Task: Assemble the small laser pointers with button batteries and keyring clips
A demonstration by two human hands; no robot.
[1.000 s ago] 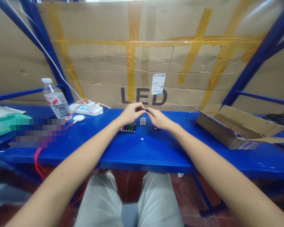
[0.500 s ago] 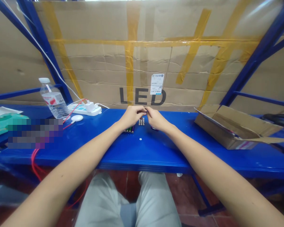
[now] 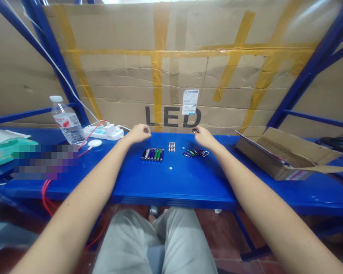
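My left hand [image 3: 140, 133] is above the back of the blue table, its fingers curled together; whether something is pinched in them is hidden. Below it lies a row of small metal tubes [image 3: 153, 154] in black, silver, purple and green. My right hand [image 3: 204, 137] grips a small dark carabiner [image 3: 194, 131] at its fingertips, though blur softens its outline. Under that hand is a fanned row of coloured carabiners [image 3: 193, 153]. Between the hands, a block of small silvery button cells [image 3: 172, 146] stands in neat rows.
An open cardboard box [image 3: 274, 163] sits at the right. On the left are a water bottle [image 3: 68, 123], a power strip [image 3: 98, 132], a white puck-shaped device [image 3: 95, 143] and red cables [image 3: 45, 194]. A large cardboard sheet [image 3: 125, 83] rises behind the table.
My hands were together above the button cells and have drawn apart, left hand leftward, right hand rightward. The tubes and carabiners beneath them now show.
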